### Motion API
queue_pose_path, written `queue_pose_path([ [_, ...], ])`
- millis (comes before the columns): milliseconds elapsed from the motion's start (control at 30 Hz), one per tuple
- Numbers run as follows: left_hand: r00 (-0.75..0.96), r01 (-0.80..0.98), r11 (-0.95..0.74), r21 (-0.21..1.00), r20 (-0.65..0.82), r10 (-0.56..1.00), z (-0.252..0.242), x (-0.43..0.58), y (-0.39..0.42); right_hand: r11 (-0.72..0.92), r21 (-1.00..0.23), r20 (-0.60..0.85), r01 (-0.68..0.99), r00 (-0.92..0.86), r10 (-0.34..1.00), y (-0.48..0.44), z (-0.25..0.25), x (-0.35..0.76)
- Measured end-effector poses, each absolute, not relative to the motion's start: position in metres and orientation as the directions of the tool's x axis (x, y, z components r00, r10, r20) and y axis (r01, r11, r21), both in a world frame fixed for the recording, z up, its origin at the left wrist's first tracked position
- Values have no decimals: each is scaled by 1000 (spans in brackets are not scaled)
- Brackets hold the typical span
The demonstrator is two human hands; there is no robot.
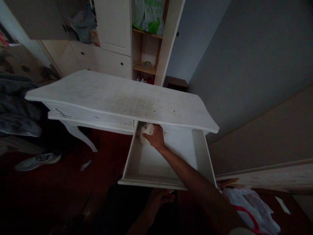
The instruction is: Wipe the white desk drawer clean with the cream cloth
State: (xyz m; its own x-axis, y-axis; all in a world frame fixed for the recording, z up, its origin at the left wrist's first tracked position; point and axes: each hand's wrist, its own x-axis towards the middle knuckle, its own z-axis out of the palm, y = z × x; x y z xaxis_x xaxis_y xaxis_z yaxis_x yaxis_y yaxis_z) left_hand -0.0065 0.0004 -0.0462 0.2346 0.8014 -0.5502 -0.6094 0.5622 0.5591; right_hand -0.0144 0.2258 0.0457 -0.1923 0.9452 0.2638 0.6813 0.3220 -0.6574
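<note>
My right hand (156, 137) reaches into the pulled-out white drawer (168, 163) and is closed around a crumpled pale cloth (147, 129). The cloth lies in the drawer's back left corner, against its side. Under the drawer's front edge, in shadow, is my left hand (160, 197); its fingers look loosely stretched out, and no object shows in them. The drawer belongs to a white desk (97, 88) with a curved edge and dark smudges on its top.
Behind the desk stands a cabinet (114, 29) with shelves holding plastic bags (153, 18). A shoe (39, 161) sits on the dark red floor at left. Dark clothing (17, 104) hangs at the left edge. A white plastic bag (251, 209) lies at lower right, near the grey wall (264, 58).
</note>
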Motion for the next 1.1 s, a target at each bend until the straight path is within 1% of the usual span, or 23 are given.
queue_pose_path([
  [167,214,-626,549,554,-555,804,-39,-7,0,382,-700,242,604,-303,922,235,46,-22],
  [267,207,-648,531,545,-545,813,-35,-7,-2,432,-700,194,569,-431,881,234,49,-10],
  [400,217,-654,526,545,-530,819,-35,-7,-2,511,-655,102,557,-605,790,215,53,-6],
  [533,204,-663,521,537,-541,816,-37,-6,-2,581,-571,78,579,-667,741,181,54,-12],
  [600,188,-655,522,547,-551,813,-37,-5,-3,634,-539,56,555,-727,684,166,55,-12],
  [733,160,-661,511,550,-562,812,-36,-5,-4,746,-507,2,433,-864,503,148,63,-2],
  [833,140,-658,510,554,-575,806,-32,-5,-5,804,-490,-3,336,-923,384,147,70,13],
  [900,137,-648,512,565,-574,807,-29,-5,-5,814,-500,-11,296,-942,335,150,75,26],
  [1100,145,-635,517,574,-568,810,-27,-7,-4,776,-551,-97,307,-947,306,157,93,83],
])
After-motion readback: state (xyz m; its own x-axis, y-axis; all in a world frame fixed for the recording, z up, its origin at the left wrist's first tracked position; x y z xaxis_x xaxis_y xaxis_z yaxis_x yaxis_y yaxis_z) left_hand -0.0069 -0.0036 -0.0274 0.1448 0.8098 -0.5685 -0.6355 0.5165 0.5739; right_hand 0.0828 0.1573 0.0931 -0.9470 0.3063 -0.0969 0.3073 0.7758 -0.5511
